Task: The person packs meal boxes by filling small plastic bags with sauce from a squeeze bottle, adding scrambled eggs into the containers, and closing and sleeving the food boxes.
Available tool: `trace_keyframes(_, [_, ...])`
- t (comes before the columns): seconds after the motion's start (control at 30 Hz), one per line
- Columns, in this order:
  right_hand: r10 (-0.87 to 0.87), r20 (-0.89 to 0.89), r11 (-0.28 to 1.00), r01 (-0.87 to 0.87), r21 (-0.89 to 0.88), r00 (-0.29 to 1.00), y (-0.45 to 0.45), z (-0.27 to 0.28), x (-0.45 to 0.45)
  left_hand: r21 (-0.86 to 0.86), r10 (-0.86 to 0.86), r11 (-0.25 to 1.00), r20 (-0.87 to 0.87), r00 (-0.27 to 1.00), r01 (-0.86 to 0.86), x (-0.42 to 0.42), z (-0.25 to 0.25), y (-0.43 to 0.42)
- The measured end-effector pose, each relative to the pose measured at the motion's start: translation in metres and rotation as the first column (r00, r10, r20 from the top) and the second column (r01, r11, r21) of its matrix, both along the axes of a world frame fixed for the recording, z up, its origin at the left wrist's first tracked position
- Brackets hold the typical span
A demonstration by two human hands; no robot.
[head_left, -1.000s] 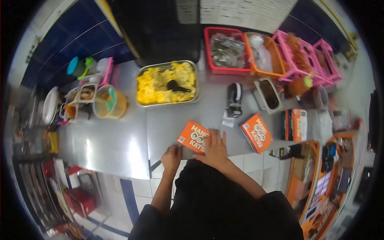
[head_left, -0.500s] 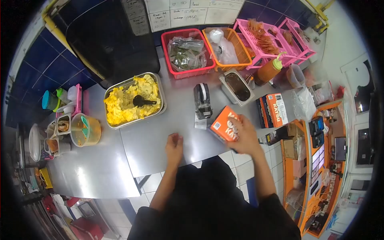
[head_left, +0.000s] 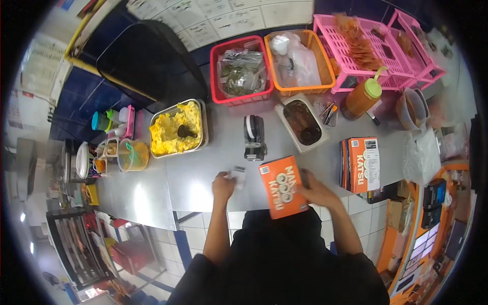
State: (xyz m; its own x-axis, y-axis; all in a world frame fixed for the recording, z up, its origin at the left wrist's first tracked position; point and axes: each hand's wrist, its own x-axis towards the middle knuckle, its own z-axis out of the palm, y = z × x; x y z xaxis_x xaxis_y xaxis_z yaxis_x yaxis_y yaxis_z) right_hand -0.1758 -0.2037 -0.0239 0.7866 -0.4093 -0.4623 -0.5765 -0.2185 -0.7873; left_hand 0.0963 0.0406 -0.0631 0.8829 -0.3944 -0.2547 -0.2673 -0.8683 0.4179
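My left hand (head_left: 223, 187) is closed on a small white printed label (head_left: 238, 176) above the steel counter. My right hand (head_left: 314, 188) grips the right side of an orange box (head_left: 283, 187) with white lettering, which lies at the counter's front edge. Just behind the box stands a black label dispenser (head_left: 254, 138). To the right, more orange boxes (head_left: 360, 165) stand together, with a white label on the outer one.
A tray of yellow food (head_left: 175, 129) is at the left, and a metal container of dark sauce (head_left: 303, 123) behind the box. Red (head_left: 243, 99) and orange baskets (head_left: 303, 89), pink racks (head_left: 356, 76) and a sauce bottle (head_left: 362, 99) line the back.
The white label, earlier at the dispenser, is now in my left hand. My right hand and the orange box have come closer to my left hand, and the view has shifted.
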Motion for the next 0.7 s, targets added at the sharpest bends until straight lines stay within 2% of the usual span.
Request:
trace_keyframes(0.07, [-0.065, 0.042, 0.990, 0.059, 0.125, 0.997, 0.030, -0.027, 0.003, 0.118, 0.026, 0.992, 0.091, 0.996, -0.037, -0.017, 0.058, -0.003])
trace_keyframes(0.13, [-0.135, -0.054, 0.897, 0.145, 0.418, 0.989, 0.049, 0.008, 0.014, 0.033, -0.101, 0.995, 0.108, 0.989, 0.098, -0.030, 0.115, -0.019])
trace_keyframes(0.17, [-0.151, -0.108, 0.821, 0.186, 0.541, 0.983, 0.053, 0.020, 0.017, -0.164, -0.088, 0.981, 0.080, 0.993, 0.101, -0.044, 0.150, -0.034])
trace_keyframes(0.2, [-0.197, -0.104, 0.786, 0.221, 0.577, 0.975, 0.056, 0.020, 0.016, -0.358, -0.079, 0.929, 0.055, 0.995, 0.094, -0.062, 0.185, -0.054])
trace_keyframes(0.23, [-0.245, -0.101, 0.749, 0.254, 0.611, 0.964, 0.059, 0.020, 0.015, -0.540, -0.077, 0.838, 0.035, 0.996, 0.083, -0.075, 0.200, -0.066])
trace_keyframes(0.27, [-0.296, -0.098, 0.709, 0.287, 0.644, 0.950, 0.061, 0.021, 0.015, -0.752, -0.143, 0.658, -0.084, 0.986, 0.032, -0.086, 0.197, -0.062])
trace_keyframes(0.3, [-0.364, -0.125, 0.708, 0.361, 0.606, 0.923, 0.059, 0.022, 0.013, -0.826, -0.191, 0.562, -0.185, 0.964, -0.047, -0.098, 0.199, -0.068])
trace_keyframes(0.33, [-0.439, -0.063, 0.711, 0.389, 0.586, 0.896, 0.055, 0.018, 0.009, -0.879, -0.254, 0.458, -0.274, 0.928, -0.134, -0.108, 0.202, -0.077])
trace_keyframes(0.4, [-0.579, 0.072, 0.703, 0.452, 0.550, 0.812, 0.052, 0.002, 0.001, -0.645, -0.172, 0.746, -0.428, 0.887, -0.167, -0.108, 0.168, -0.084])
trace_keyframes(0.43, [-0.646, 0.321, 0.754, 0.514, 0.409, 0.693, 0.055, -0.002, 0.004, -0.434, -0.141, 0.901, -0.314, 0.939, -0.010, -0.107, 0.144, -0.082])
trace_keyframes(0.47, [-0.538, 0.411, 0.842, 0.485, 0.235, 0.736, 0.054, 0.004, 0.004, -0.390, -0.197, 0.914, -0.190, 0.962, 0.111, -0.107, 0.111, -0.072])
trace_keyframes(0.53, [-0.287, 0.501, 0.903, 0.406, -0.144, 0.816, 0.049, 0.030, -0.001, -0.395, -0.154, 0.916, -0.180, 0.972, 0.072, -0.112, 0.115, -0.072])
trace_keyframes(0.6, [-0.047, 0.467, 0.832, 0.293, -0.471, 0.883, 0.048, 0.062, 0.012, -0.341, -0.189, 0.932, -0.168, 0.967, 0.123, -0.113, 0.121, -0.071])
trace_keyframes(0.63, [0.076, 0.426, 0.752, 0.229, -0.618, 0.901, 0.047, 0.070, 0.019, -0.319, -0.204, 0.936, -0.151, 0.967, 0.147, -0.111, 0.123, -0.072])
trace_keyframes(0.7, [0.077, 0.303, 0.756, 0.143, -0.639, 0.950, 0.054, 0.062, 0.023, -0.150, -0.219, 0.968, -0.127, 0.968, 0.199, -0.112, 0.128, -0.068])
